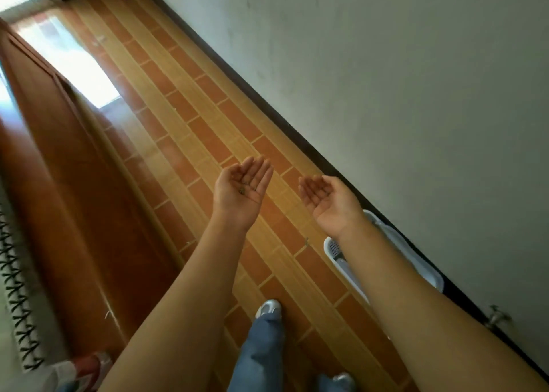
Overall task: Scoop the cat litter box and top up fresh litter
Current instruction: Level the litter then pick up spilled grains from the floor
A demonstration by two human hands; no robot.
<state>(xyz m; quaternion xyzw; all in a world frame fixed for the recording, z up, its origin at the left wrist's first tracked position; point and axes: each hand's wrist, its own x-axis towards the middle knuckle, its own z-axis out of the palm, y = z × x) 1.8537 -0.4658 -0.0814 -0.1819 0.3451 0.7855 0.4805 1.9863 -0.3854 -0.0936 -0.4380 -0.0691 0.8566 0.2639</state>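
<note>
Both of my arms reach forward over the tiled floor, palms turned up. My left hand (245, 185) is open with fingers together and a few small dark specks lying on the palm. My right hand (325, 197) is open too, slightly cupped, and holds nothing. A white plastic litter box (421, 253) with a perforated corner sits on the floor against the wall, mostly hidden under my right forearm. I see no scoop or litter bag.
An orange and tan tiled floor (190, 130) runs along a pale wall with a dark skirting board (297, 130). A brown wooden door (59, 159) stands at the left. My shoe (269, 308) and jeans show below. A small metal tap (497, 317) juts from the wall at right.
</note>
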